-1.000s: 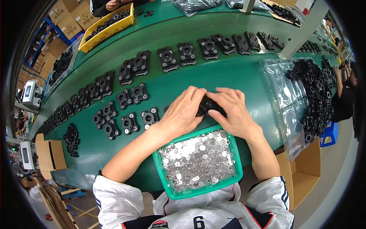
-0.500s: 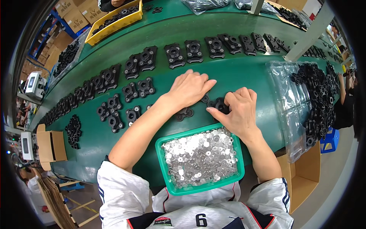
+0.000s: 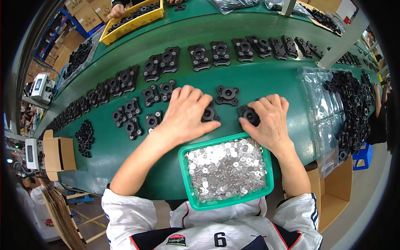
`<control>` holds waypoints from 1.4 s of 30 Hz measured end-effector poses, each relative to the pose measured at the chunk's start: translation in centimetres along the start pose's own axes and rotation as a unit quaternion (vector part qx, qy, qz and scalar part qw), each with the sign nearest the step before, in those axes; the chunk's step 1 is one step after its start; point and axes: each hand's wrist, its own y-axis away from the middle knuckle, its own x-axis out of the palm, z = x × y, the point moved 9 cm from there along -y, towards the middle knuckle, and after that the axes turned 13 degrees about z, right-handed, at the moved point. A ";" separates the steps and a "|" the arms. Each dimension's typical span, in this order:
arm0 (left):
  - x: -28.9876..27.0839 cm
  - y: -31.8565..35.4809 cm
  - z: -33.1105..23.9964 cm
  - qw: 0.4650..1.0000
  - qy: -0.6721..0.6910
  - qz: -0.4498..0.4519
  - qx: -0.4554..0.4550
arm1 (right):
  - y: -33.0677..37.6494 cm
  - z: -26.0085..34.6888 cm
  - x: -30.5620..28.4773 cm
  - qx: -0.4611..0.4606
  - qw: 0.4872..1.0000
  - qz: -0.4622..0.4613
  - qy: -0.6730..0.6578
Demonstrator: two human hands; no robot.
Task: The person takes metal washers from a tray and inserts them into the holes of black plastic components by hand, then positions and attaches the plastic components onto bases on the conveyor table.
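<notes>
My left hand (image 3: 187,114) lies flat, palm down, on the green belt (image 3: 266,83), its fingers covering a black flanged part (image 3: 211,113) that shows at the fingertips. My right hand (image 3: 270,121) curls over a second black part (image 3: 249,115), fingertips gripping it against the belt. A third black part (image 3: 227,95) lies free just beyond, between the two hands. Right in front of me, under both wrists, sits a green tray (image 3: 182,166) heaped with several small silver washers (image 3: 227,171).
Rows of black parts (image 3: 162,62) run along the belt to the left and far side. A yellow crate (image 3: 132,18) with another person's hand stands far left. Clear bags and a pile of black parts (image 3: 354,100) lie right. Cardboard boxes (image 3: 58,154) sit at the left.
Both hands held one black part together above the belt a second ago. They have since separated and lowered, each now resting on its own part on the belt.
</notes>
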 end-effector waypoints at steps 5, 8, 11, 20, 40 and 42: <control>1.8 1.6 -0.1 0.997 -0.076 -0.016 -0.030 | -1.0 0.0 -0.3 0.039 0.998 0.004 0.056; 1.8 1.7 0.0 0.997 -0.058 -0.037 -0.023 | -3.5 2.8 -0.4 -0.053 0.998 -0.005 0.024; 1.9 2.0 -0.1 0.998 -0.048 -0.045 -0.022 | -5.4 2.5 1.1 -0.082 0.996 0.017 -0.004; 1.3 2.8 -0.1 0.993 -0.032 -0.112 0.015 | -6.9 1.2 4.0 0.094 0.984 0.141 -0.051; 4.4 10.1 -4.9 0.994 0.081 -0.078 0.015 | 4.0 9.6 2.9 -0.067 0.954 0.187 -0.224; 4.4 10.1 -4.9 0.992 0.088 -0.082 0.027 | 4.0 9.8 3.2 -0.076 0.960 0.183 -0.197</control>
